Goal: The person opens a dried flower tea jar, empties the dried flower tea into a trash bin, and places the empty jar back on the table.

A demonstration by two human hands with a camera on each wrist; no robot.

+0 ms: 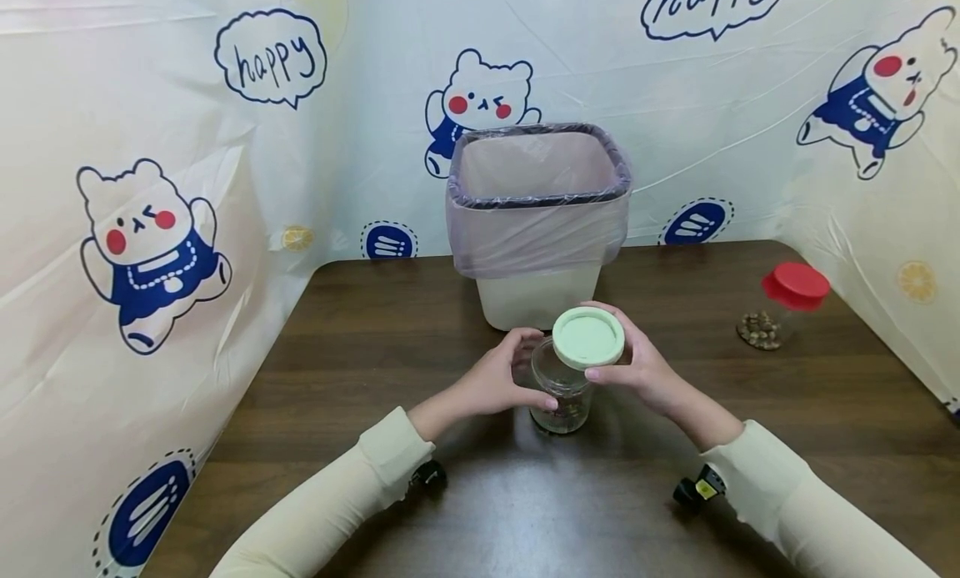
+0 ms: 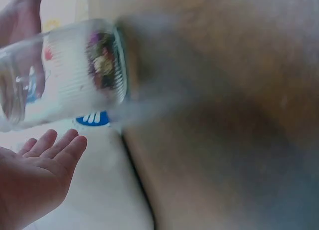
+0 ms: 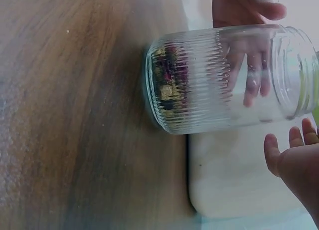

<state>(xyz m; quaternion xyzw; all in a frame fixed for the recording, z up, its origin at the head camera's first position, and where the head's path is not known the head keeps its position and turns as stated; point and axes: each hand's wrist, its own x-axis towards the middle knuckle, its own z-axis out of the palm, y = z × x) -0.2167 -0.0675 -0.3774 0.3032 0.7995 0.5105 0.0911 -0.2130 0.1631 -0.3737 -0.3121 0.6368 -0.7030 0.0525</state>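
A ribbed clear glass jar stands upright on the table, its mouth uncovered. Dark purple and yellowish dried bits, like dried flowers, lie at its bottom. My right hand grips a pale green round lid by its edge, tilted, at the jar's mouth on the right side. To the jar's left is my left hand, thumb in front and fingers behind. In the left wrist view, that hand's fingers are loosely extended, with a small gap from the glass.
Behind the jar stands a whitish bin with a translucent purple liner. A red-lidded clear jar holding small brown pieces sits at the right on the brown wooden table. A printed curtain surrounds the table.
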